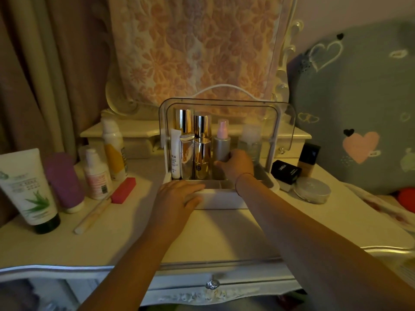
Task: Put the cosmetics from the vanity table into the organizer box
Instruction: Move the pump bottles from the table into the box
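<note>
1. On the vanity table (224,232), in the head view, a white organizer box (224,198) with a raised clear lid (280,122) and a white handle (221,87) was seen standing at the middle, well back from the front edge.
2. Inside the box, at its left side, a slim white tube (175,153), a silver tube (186,157) and a short gold bottle (202,160) were lined up upright, with two taller gold bottles (193,122) set behind them.
3. A silver spray bottle (221,144) with a pink top was held upright in the box by the right hand (238,164), whose fingers were wrapped around its lower part.
4. A clear bottle (249,140) was seen just to the right of the spray bottle, inside the box.
5. The left hand (177,198) was laid flat, fingers spread and grasping nothing, against the front left edge of the box.
6. Left of the box, on the table, an aloe tube (29,189), a purple tube (64,180), a small white bottle (97,173), a white and yellow bottle (113,151), a pink block (123,190) and a pale stick (92,215) were left outside.
7. Right of the box, a black carton (285,171), a round silver compact (312,191) and a dark-capped foundation bottle (308,159) were seen on the table.
8. Behind the box, a floral cloth (197,48) was seen hanging.
</note>
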The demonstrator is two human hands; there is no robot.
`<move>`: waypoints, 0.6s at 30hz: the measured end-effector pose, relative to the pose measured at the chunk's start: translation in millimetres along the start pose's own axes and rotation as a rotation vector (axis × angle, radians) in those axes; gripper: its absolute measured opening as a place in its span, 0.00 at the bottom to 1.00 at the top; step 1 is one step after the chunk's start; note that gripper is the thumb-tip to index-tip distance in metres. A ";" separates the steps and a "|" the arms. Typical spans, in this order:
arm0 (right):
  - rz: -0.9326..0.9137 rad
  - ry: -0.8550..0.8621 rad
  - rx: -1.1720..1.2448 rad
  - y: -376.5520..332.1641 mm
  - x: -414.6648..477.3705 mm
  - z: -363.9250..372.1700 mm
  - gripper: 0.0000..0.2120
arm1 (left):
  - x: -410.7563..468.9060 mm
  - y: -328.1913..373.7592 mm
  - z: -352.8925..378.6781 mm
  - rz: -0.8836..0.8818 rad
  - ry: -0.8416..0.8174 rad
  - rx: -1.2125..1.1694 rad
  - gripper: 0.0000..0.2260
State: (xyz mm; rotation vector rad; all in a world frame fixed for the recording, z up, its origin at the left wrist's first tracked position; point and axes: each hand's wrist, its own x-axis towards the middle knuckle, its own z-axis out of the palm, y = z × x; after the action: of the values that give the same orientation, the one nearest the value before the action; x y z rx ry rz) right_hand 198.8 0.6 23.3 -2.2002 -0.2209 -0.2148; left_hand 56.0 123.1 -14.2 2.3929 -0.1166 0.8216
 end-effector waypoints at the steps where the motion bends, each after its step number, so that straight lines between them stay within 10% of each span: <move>1: 0.004 -0.006 -0.016 0.3 1.3 0.1 0.18 | 0.0 -0.4 0.1 0.001 0.004 -0.003 0.13; 18: 0.015 -0.119 -0.198 -2.0 5.1 -8.4 0.15 | -0.6 2.3 -2.5 -0.021 -0.028 0.017 0.14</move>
State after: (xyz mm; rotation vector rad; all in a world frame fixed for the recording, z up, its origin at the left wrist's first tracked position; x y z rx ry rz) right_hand 202.7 -4.6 31.0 -2.4140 -0.2586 -0.1006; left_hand 53.6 122.6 -11.8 2.4179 -0.0962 0.7827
